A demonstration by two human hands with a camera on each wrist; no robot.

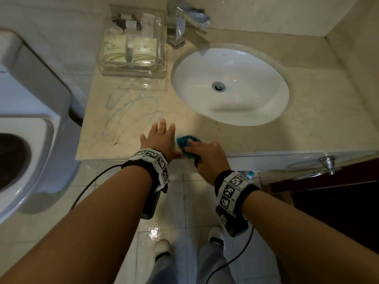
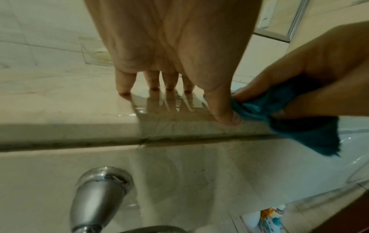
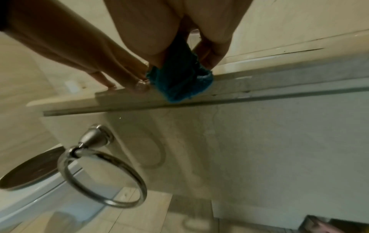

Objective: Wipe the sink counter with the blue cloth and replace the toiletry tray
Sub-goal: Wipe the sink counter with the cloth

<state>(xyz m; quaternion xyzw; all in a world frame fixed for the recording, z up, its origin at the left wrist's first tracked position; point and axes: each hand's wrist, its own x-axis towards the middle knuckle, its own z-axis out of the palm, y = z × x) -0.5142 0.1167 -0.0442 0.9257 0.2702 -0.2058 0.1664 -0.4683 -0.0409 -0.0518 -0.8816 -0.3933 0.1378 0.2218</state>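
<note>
My right hand [image 1: 202, 153] grips the bunched blue cloth [image 1: 185, 141] at the counter's front edge; in the right wrist view the cloth [image 3: 179, 78] hangs over that edge between my fingers. My left hand [image 1: 159, 137] lies flat on the beige counter [image 1: 307, 124] just left of the cloth, fingers straight and spread, thumb [image 2: 223, 110] touching the cloth [image 2: 295, 126]. Blue scribble marks [image 1: 131, 107] cover the counter's left part. The clear toiletry tray [image 1: 131, 43], holding packets and small bottles, stands at the back left.
A white oval sink basin [image 1: 229, 85] is set in the counter, with a chrome tap [image 1: 178, 23] behind it. A toilet [image 1: 24, 124] stands to the left. A chrome towel ring [image 3: 99, 170] hangs under the counter front. The floor tiles [image 1: 155, 232] look wet.
</note>
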